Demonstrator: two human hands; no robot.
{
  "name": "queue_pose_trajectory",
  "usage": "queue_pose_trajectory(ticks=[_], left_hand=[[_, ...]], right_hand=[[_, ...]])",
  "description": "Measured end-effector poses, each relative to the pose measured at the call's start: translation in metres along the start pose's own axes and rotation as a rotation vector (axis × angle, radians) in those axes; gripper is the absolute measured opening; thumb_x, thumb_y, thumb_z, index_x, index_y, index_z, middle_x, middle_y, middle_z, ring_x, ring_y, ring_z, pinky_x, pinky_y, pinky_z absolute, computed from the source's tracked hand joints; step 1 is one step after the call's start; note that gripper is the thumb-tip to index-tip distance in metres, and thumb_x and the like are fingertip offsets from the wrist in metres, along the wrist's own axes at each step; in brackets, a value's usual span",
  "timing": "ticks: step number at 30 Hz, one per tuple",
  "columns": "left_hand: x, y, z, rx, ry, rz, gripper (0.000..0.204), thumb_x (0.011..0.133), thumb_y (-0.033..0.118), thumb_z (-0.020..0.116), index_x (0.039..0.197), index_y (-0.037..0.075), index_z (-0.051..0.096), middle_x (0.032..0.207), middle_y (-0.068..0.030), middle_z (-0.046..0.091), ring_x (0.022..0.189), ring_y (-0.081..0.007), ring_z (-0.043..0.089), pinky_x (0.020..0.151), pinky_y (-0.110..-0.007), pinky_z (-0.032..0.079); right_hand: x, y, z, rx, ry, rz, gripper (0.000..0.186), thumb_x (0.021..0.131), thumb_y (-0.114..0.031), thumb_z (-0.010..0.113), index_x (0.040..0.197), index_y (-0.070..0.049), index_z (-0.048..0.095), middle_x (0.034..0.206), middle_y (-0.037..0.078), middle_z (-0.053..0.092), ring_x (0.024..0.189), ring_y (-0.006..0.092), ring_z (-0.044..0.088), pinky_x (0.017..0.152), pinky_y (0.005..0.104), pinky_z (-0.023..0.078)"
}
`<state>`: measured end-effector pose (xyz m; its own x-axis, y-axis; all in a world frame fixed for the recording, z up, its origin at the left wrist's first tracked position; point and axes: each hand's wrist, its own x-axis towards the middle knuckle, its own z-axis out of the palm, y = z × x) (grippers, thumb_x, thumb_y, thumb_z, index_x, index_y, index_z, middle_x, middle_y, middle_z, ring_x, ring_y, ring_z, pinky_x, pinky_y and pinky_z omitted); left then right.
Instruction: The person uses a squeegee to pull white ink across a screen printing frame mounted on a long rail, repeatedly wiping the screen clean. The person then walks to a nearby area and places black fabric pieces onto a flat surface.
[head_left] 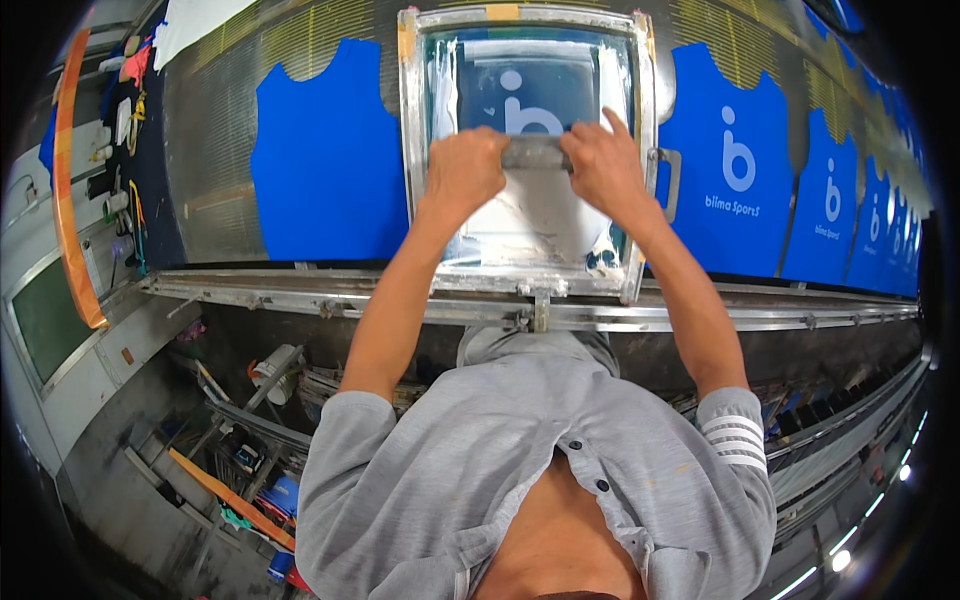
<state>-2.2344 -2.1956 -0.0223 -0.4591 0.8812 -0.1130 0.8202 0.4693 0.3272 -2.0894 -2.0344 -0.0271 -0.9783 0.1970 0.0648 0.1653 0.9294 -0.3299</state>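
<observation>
A screen-printing frame [413, 100] with a metal rim lies on the long table, and white ink covers part of its mesh. Across its middle sits a squeegee [537, 153] with a grey bar. My left hand [467, 172] is wrapped round the bar's left end, and my right hand [607, 165] grips its right end with one finger raised. A pale printed shape shows through the mesh just beyond the bar. Left of the frame lies a plain blue sleeveless shirt panel [325, 165]. To its right is a blue panel [690, 130] bearing a white print.
More printed blue panels [828, 200] run along the table to the right. A metal rail [420, 312] borders its near edge. An orange-edged strip [72, 200] stands at far left. Racks and a white bucket [275, 372] are below on the left.
</observation>
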Motion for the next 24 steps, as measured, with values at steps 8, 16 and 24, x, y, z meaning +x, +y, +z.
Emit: queue_pose_trajectory(ticks=[8,16,24], left_hand=[[-0.124,0.052,0.024,-0.114,0.035,-0.004,0.019,0.063,0.006,0.067,0.082,0.005,0.071,0.077,-0.0135,0.067,0.072,-0.0332,0.066,0.063,-0.044,0.052],[-0.068,0.072,0.014,-0.049,-0.515,-0.089,0.033,0.064,0.004,0.063,0.096,0.004,0.073,0.091,-0.0222,0.07,0.087,-0.0392,0.067,0.074,-0.044,0.053],[0.047,0.016,0.043,-0.137,-1.207,-0.017,0.036,0.054,0.009,0.08,0.083,-0.01,0.069,0.092,-0.0225,0.069,0.075,-0.0326,0.064,0.066,-0.044,0.047]], right_hand=[[-0.119,-0.069,0.006,0.083,-0.028,0.022,0.011,0.069,-0.001,0.061,0.078,-0.006,0.061,0.077,0.009,0.055,0.085,0.0263,0.06,0.105,0.0523,0.036],[-0.078,0.02,-0.028,0.429,0.295,0.466,0.056,0.076,-0.04,0.078,0.117,-0.003,0.066,0.12,0.016,0.065,0.112,0.0319,0.06,0.096,0.0373,0.046],[-0.076,0.084,0.025,0.707,0.337,0.871,0.049,0.084,-0.036,0.069,0.118,-0.001,0.063,0.083,0.01,0.066,0.061,0.0151,0.058,0.06,0.0296,0.047]])
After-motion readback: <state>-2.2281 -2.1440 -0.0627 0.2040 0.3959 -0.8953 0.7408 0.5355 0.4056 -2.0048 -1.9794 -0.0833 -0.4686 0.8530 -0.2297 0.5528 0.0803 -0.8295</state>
